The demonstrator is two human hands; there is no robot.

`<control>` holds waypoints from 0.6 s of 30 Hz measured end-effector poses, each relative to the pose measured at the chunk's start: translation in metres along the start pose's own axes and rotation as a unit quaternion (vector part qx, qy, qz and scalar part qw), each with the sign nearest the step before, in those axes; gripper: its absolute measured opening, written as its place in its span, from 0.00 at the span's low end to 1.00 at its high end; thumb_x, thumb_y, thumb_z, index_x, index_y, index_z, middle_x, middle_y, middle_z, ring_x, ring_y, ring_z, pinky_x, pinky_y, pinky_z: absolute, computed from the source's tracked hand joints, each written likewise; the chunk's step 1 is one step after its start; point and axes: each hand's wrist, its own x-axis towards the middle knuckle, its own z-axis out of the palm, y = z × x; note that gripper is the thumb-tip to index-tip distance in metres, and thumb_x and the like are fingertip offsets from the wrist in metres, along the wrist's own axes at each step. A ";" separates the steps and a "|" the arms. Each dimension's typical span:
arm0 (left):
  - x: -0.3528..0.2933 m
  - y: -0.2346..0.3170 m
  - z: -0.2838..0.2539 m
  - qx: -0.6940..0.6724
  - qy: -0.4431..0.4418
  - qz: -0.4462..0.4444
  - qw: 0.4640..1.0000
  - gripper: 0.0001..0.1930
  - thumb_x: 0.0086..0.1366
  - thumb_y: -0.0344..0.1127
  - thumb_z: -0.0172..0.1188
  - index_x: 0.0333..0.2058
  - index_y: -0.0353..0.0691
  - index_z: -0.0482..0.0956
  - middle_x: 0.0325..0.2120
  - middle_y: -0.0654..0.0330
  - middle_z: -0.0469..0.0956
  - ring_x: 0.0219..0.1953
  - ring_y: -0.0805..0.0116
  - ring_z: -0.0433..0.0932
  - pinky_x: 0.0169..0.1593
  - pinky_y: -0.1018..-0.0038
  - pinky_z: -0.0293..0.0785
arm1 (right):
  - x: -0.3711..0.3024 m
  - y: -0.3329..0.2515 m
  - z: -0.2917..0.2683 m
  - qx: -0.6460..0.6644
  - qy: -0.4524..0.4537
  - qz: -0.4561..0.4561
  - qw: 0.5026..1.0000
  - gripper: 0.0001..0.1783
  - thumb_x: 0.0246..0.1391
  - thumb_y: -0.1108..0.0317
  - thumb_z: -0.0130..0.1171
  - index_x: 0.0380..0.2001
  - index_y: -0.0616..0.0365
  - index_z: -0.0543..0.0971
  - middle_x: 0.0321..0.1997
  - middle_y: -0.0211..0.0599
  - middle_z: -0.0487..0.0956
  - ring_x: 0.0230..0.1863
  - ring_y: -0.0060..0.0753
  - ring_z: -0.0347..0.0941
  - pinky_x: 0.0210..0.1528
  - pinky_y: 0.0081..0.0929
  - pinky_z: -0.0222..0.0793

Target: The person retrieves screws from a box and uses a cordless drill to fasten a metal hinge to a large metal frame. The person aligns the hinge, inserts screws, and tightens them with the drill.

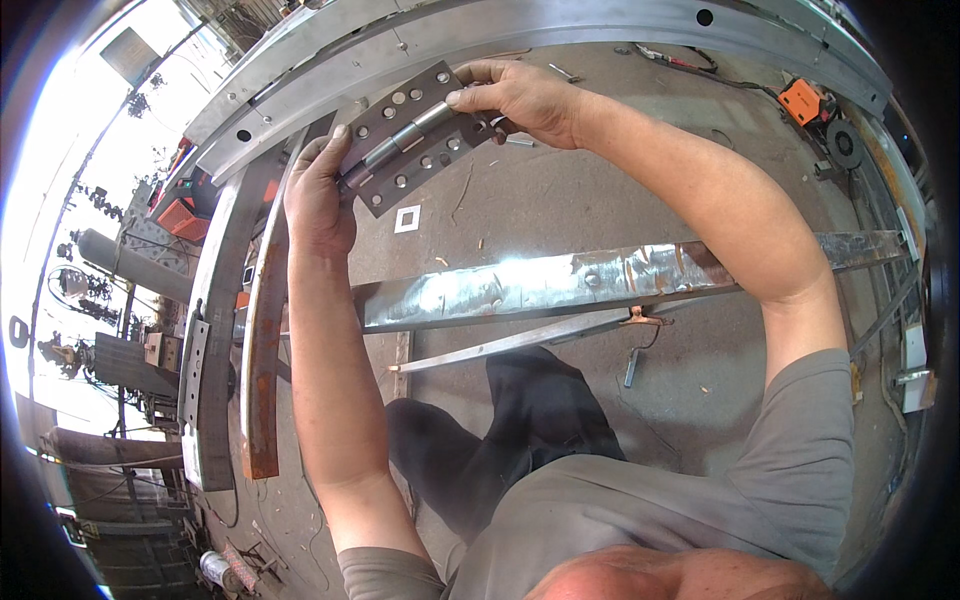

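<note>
Both hands hold one large steel butt hinge (405, 140), spread open, up against the grey steel frame rail (330, 60) that runs just beyond the fingers. The left hand (318, 190) is closed around the hinge's lower end, thumb near the knuckle pin; the right hand (520, 98) pinches the upper end, fingertips on the barrel. The step in hand looks like lining the hinge up on the rail; the next move probably calls for keeping the barrel parallel to the rail's edge while the leaves sit flat. Below the left wrist lie a rusty curved bar (262, 340) and a shiny flat bar (560, 282) crossing under both forearms. A small square washer (407, 219) lies on the concrete floor (560, 190) just below the hinge, and an orange power tool (802, 100) sits well to the right of the right hand.
</note>
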 end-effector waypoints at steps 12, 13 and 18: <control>0.003 -0.002 -0.004 -0.007 -0.010 -0.008 1.000 0.12 0.70 0.37 0.66 0.44 0.34 0.81 0.36 0.59 0.82 0.37 0.71 0.82 0.42 0.76 0.78 | 0.007 0.004 -0.010 -0.018 -0.053 0.035 0.998 0.27 0.64 0.53 0.64 0.61 0.56 0.76 0.44 0.30 0.81 0.47 0.23 0.75 0.49 0.25 0.73; 0.004 -0.002 -0.003 0.004 -0.007 -0.013 1.000 0.13 0.70 0.37 0.66 0.45 0.33 0.81 0.36 0.59 0.82 0.37 0.71 0.82 0.42 0.76 0.78 | 0.008 0.005 -0.014 -0.015 -0.083 0.033 0.996 0.28 0.64 0.52 0.64 0.61 0.56 0.76 0.44 0.30 0.81 0.48 0.23 0.75 0.51 0.26 0.73; 0.005 -0.002 0.002 0.166 0.035 -0.006 0.985 0.22 0.69 0.46 0.67 0.49 0.32 0.81 0.37 0.59 0.81 0.40 0.72 0.79 0.46 0.75 0.74 | 0.023 0.018 -0.007 -0.053 0.010 -0.011 0.999 0.20 0.64 0.54 0.65 0.52 0.56 0.82 0.44 0.27 0.82 0.47 0.24 0.74 0.57 0.27 0.68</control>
